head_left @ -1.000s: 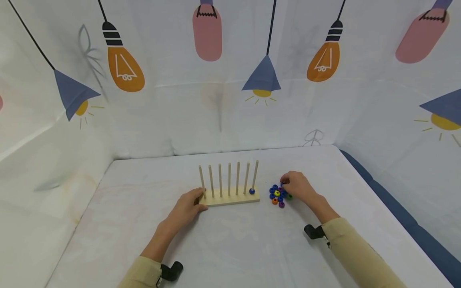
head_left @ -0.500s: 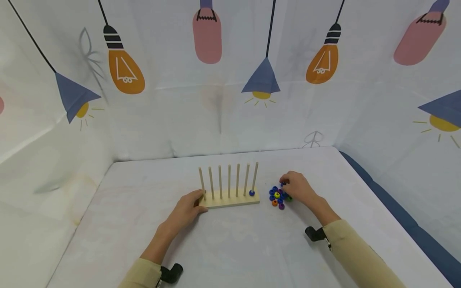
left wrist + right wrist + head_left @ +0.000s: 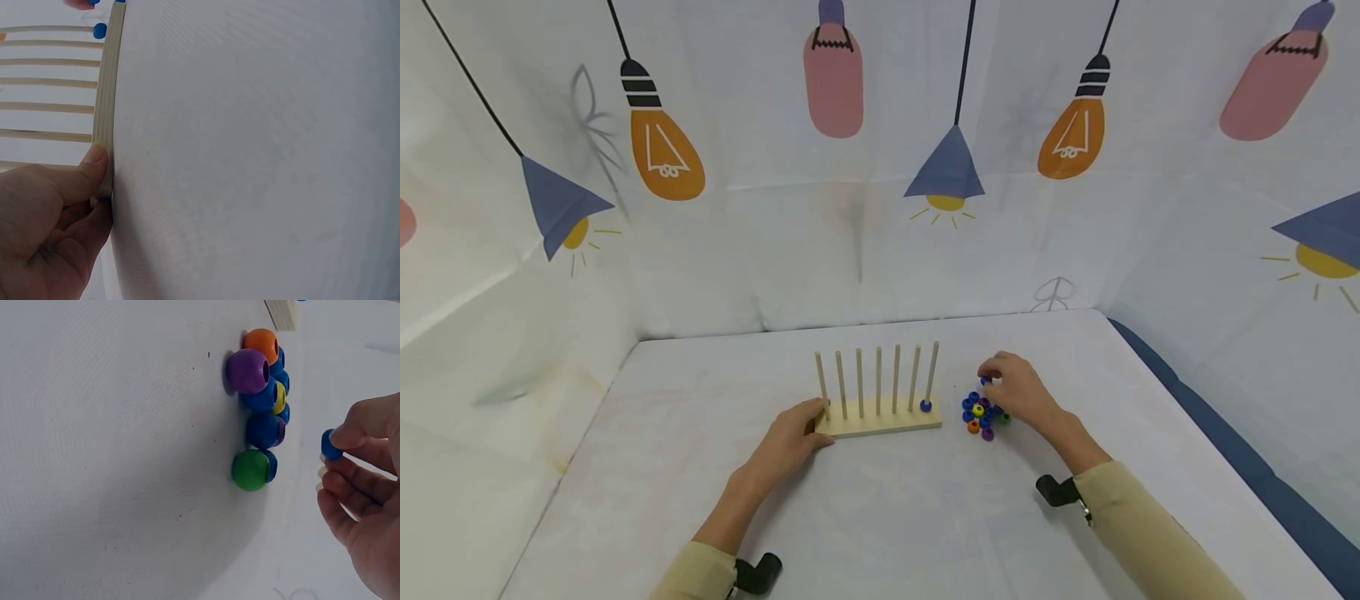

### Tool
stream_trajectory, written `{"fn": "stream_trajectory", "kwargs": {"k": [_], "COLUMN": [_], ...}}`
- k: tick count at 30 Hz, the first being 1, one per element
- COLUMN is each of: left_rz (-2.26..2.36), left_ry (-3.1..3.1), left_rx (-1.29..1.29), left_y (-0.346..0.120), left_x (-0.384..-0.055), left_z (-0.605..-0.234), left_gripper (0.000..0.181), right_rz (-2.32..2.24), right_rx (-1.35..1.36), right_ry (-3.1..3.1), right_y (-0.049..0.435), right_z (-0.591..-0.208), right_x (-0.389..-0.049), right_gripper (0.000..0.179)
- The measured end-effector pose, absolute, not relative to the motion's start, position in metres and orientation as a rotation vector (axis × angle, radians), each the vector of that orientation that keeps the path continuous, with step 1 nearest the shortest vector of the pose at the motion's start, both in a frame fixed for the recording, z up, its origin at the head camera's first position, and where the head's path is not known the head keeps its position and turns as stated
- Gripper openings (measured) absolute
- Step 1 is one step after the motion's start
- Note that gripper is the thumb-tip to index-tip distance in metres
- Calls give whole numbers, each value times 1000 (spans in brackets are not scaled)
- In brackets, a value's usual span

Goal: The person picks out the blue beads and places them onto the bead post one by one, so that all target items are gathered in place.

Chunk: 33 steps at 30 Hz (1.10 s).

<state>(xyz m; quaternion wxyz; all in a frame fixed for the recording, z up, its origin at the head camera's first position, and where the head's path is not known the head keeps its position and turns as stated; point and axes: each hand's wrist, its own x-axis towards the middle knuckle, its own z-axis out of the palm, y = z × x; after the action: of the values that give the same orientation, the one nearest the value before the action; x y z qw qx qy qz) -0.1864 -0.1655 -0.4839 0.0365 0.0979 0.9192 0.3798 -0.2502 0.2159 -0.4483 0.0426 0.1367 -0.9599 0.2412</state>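
Wood first: seeing a pale pegged rack (image 3: pixel 868 414) at centre of the head view, just below mid-frame. Counting seven pegs (image 3: pixel 878 379) in a row along its base (image 3: pixel 880 428). Noting a threaded bead (image 3: pixel 926 406), blue, sitting low on the rightmost peg.

Gripping the rack's left end with left hand (image 3: pixel 790 437), clamping it between thumb (image 3: pixel 95 155) and fingers (image 3: pixel 92 228). Finding this same hold at lower left of the left wrist view, with pegs running sideways above.

Pinching a blue bead (image 3: pixel 331 445) with right hand (image 3: pixel 1018 387), squeezing it between thumb and fingers. Placing it at right edge of the right wrist view; seeing a gap between it and the bead cluster (image 3: pixel 978 411).

Locating that cluster on white tabletop (image 3: pixel 880 517), right of the rack in the head view. Picking out, from the right wrist, orange bead (image 3: pixel 260 344), purple bead (image 3: pixel 247 371), partly hidden yellow bead (image 3: pixel 280 399), green bead (image 3: pixel 250 470) lowest, several blues among them.

Recording beige sleeves (image 3: pixel 1150 517) in both lower corners, printed lamps (image 3: pixel 946 167) and bulbs (image 3: pixel 666 158) across the upper half.
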Motion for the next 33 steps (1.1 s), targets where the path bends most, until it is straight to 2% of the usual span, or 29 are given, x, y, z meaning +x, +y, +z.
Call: {"fn": "stream_trajectory", "kwargs": {"k": [33], "left_rz": [1094], "left_ry": [2858], "left_rx": [359], "left_y": [-164], "left_x": [-188], "left_z": [-485], "left_gripper": [61], "right_rz": [790], "right_rx": [635], "right_ry": [-2754], "right_y": [201], "right_z": [-417], "right_x": [-231], "right_gripper": [19]}}
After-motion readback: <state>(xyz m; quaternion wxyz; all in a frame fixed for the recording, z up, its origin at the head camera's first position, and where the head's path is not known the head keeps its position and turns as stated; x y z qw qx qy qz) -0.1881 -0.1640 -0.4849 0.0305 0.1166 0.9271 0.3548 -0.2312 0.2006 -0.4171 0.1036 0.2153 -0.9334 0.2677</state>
